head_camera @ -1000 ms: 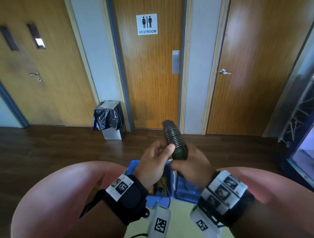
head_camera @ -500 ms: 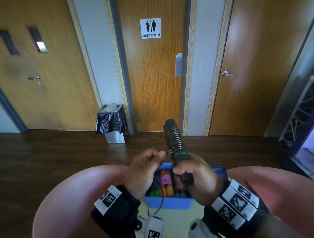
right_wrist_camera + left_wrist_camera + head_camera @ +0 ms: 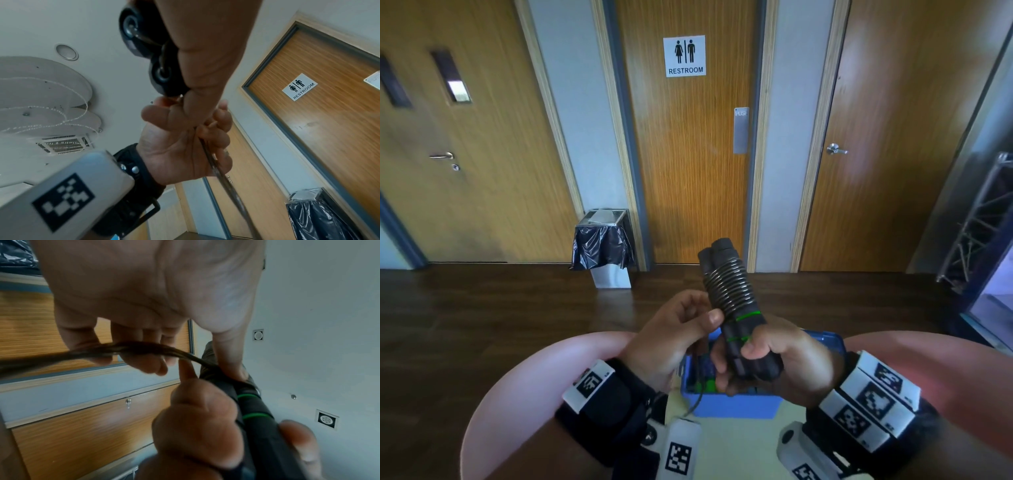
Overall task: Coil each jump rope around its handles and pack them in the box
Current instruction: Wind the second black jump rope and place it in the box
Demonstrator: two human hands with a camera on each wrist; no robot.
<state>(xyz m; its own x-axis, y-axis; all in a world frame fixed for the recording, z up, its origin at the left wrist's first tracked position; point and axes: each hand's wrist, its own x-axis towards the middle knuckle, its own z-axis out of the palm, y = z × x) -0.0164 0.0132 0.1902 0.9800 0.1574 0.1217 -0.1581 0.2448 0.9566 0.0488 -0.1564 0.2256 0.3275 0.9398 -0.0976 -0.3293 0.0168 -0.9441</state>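
Observation:
Two black jump-rope handles (image 3: 732,294) with green rings stand side by side, tilted up and away from me. Their dark rope is coiled in tight turns round the upper half. My right hand (image 3: 743,359) grips the handles at the lower end. My left hand (image 3: 702,313) sits just left of them and pinches the loose rope (image 3: 133,348), thumb against the handles (image 3: 252,410). The rope's free end (image 3: 222,172) trails down through the left palm. Below the hands is the blue box (image 3: 736,406), with coloured ropes inside, mostly hidden.
My knees (image 3: 534,394) in pink flank the box on a pale surface. Dark wood floor stretches ahead to three wooden doors. A bin with a black bag (image 3: 602,246) stands by the restroom door, and a metal truss (image 3: 979,240) is at the right.
The left hand has carried the rope round the handles and come back up beside them. The right hand has turned the bundle, so both handle ends now show.

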